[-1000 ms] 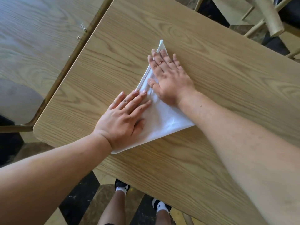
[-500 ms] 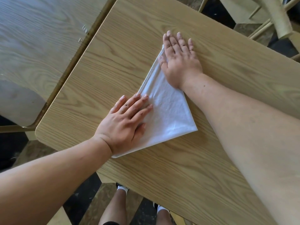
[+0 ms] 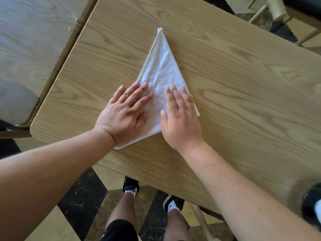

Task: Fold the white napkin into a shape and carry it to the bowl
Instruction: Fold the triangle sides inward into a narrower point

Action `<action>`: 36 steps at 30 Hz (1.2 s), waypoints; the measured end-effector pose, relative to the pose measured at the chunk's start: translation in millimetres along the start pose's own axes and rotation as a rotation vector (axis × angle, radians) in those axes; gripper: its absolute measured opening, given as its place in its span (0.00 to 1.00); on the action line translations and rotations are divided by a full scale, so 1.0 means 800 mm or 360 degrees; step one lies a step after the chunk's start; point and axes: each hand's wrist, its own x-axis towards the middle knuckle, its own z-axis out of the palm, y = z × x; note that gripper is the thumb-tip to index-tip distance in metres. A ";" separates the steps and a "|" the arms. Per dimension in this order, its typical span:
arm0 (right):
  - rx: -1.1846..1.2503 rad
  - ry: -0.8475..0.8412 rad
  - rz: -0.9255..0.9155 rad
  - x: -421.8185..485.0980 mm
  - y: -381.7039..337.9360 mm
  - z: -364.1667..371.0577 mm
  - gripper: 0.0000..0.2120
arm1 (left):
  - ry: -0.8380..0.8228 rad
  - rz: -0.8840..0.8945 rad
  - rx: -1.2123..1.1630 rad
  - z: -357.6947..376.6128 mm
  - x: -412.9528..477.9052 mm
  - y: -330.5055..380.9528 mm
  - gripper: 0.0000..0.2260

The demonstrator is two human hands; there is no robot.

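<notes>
Napkin (image 3: 161, 70), white and already folded into a triangle, lay flat near the middle of the wooden desk (image 3: 243, 84), its narrow tip pointing away from the person and its wide base toward the near edge. The step in hand looked like pressing and smoothing the fold, so the shaping was judged partly done and the carrying not yet begun. No bowl showed in the head view.

Both palms faced down on the wide end of the cloth. The left hand (image 3: 124, 112) covered the near left corner, fingers spread and angled toward the far right, its heel over the cloth's near edge. The right hand (image 3: 180, 119) lay just beside it on the right part of the base, fingers straight and pointing away, the thumb resting on the cloth. Neither grip held anything: both were wide and flat, only pressing. Both forearms reached in from the near side, and only a narrow strip of cloth showed between the 2 hands.

The next move probably called for lifting a corner or an edge to make a further fold, 1 hand pinning the cloth while the other pinched and turned the layer. The stacked edges at the tip could slip apart if the pinning eased.
</notes>
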 end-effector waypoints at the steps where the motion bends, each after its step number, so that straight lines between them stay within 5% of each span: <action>1: -0.0067 -0.0025 -0.0010 -0.012 0.004 0.002 0.31 | -0.0014 -0.0004 0.0001 0.000 0.000 0.000 0.26; 10: -0.0356 -0.0282 -0.0096 -0.037 0.045 -0.005 0.32 | -0.0048 -0.0095 0.0032 -0.002 -0.008 0.021 0.27; 17: -0.0523 -0.0488 -0.0339 -0.039 0.111 -0.045 0.32 | -0.0348 -0.0337 -0.0073 0.006 -0.031 0.110 0.33; 25: -0.0309 -0.0091 -0.0644 -0.062 0.082 -0.044 0.25 | -0.0027 0.0094 0.0014 -0.015 -0.003 0.045 0.22; 30: -0.0228 -0.0323 -0.1105 -0.116 0.022 -0.026 0.18 | 0.0009 0.0302 0.0043 -0.009 0.015 0.005 0.19; 36: -0.0187 -0.0230 -0.1162 -0.124 0.022 -0.016 0.11 | 0.0051 0.0325 0.0036 -0.003 0.012 0.001 0.19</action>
